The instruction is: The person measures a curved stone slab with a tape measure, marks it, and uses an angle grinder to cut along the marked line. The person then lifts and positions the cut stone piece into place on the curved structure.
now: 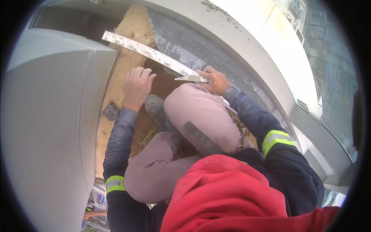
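Observation:
My right hand is closed around a small trowel, whose narrow pointed metal blade sticks out to the left above my knee. The same hand's fingers lie on a long whitish straightedge, spotted with grey residue. This bar slopes from the far left down under the hand; I cannot tell if it is gripped too. My left hand is loosely closed, fingers curled and thumb standing out, with nothing seen in it. It hovers over a tan board, near the bar; its palm is hidden.
A smooth grey curved panel fills the left side. Along the far right runs a grey slab beside a pale ledge, with a drop beyond it. A small dark grey lump lies on the board. My bent knees occupy the middle.

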`<state>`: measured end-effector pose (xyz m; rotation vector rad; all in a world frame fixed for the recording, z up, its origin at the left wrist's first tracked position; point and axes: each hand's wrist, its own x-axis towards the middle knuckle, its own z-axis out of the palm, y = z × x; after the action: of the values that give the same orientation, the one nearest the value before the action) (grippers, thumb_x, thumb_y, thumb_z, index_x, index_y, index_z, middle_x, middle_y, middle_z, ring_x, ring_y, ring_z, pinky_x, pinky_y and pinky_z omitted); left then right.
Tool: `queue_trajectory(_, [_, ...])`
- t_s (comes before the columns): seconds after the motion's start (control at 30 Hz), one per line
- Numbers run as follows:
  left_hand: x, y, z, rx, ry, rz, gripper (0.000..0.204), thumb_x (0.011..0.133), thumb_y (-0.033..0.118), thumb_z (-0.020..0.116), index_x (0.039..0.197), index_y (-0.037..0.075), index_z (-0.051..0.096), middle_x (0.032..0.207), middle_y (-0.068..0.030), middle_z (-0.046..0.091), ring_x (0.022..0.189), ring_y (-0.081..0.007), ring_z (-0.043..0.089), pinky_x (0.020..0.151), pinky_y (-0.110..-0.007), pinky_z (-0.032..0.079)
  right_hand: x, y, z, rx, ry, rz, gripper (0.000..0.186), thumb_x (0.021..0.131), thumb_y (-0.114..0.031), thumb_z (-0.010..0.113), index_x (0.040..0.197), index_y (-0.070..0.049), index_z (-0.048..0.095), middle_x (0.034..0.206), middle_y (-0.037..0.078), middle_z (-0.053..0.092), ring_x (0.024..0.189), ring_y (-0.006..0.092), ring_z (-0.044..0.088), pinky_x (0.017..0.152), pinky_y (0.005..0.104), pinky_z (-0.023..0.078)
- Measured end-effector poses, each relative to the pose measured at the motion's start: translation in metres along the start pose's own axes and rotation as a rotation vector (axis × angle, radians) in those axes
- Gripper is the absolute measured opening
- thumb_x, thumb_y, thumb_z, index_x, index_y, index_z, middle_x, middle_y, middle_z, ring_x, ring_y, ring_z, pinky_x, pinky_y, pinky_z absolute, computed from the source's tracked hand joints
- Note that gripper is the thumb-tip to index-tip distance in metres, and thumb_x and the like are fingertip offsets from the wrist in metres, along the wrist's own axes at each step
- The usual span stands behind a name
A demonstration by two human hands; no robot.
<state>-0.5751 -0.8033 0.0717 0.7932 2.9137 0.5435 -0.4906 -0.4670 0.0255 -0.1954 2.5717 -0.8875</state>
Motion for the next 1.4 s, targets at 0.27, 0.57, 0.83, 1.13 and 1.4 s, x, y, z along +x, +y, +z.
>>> queue_trajectory(0.27, [0.133, 0.083, 0.047, 0.139, -0.724, 0.434, 0.026, 0.082, 0.029, 0.078, 0.089, 0.006, 0.071, 0.092, -0.0193, 0.074, 0.092, -0.0389, 0.073, 0.078, -0.050, 0.056, -0.018, 0.003, -0.007, -0.020, -0.022, 0.076, 0.050, 0.090, -0.044, 0.071, 0.138, -0.028, 0.067, 0.115, 0.006, 0.063, 0.102, 0.0307, 0.068, 0.086, 0.0445, 0.055])
queue_trajectory(0.57, [0.156, 0.050, 0.075, 0.149, -0.902, 0.668, 0.022, 0.090, 0.029, 0.068, 0.100, 0.009, 0.067, 0.099, -0.0194, 0.072, 0.098, -0.0391, 0.071, 0.079, -0.052, 0.056, 0.008, 0.029, 0.049, 0.132, 0.079, 0.228, 0.030, 0.096, -0.030, 0.060, 0.124, -0.030, 0.072, 0.112, 0.007, 0.063, 0.094, 0.0312, 0.071, 0.081, 0.0453, 0.056])
queue_trajectory(0.83, [0.172, 0.076, 0.071, 0.275, -0.900, 0.893, 0.030, 0.085, 0.027, 0.076, 0.106, 0.008, 0.065, 0.105, -0.0187, 0.070, 0.104, -0.0386, 0.068, 0.081, -0.053, 0.056, -0.112, 0.012, 0.011, 0.167, 0.671, 0.483, 0.051, 0.092, -0.019, 0.064, 0.142, -0.013, 0.058, 0.117, 0.013, 0.059, 0.094, 0.0374, 0.069, 0.081, 0.0491, 0.056])
queue_trajectory(1.13, [0.166, 0.121, 0.067, 0.600, -1.078, 1.037, 0.068, 0.074, 0.031, 0.091, 0.116, 0.004, 0.046, 0.117, -0.0193, 0.063, 0.107, -0.0403, 0.067, 0.083, -0.053, 0.055, -0.307, 0.015, 0.072, 0.329, 0.991, 1.188, 0.068, 0.096, -0.018, 0.062, 0.156, -0.002, 0.036, 0.111, 0.027, 0.064, 0.099, 0.0421, 0.069, 0.086, 0.0506, 0.054])
queue_trajectory(1.4, [0.161, 0.131, 0.068, 0.516, -1.114, 1.088, 0.082, 0.074, 0.023, 0.090, 0.140, 0.009, 0.043, 0.125, -0.0169, 0.059, 0.107, -0.0406, 0.067, 0.083, -0.052, 0.056, -0.420, 0.018, 0.152, 0.695, 1.525, 1.663, 0.067, 0.097, -0.007, 0.048, 0.161, -0.004, 0.026, 0.093, 0.023, 0.071, 0.065, 0.0328, 0.069, 0.058, 0.0454, 0.055])
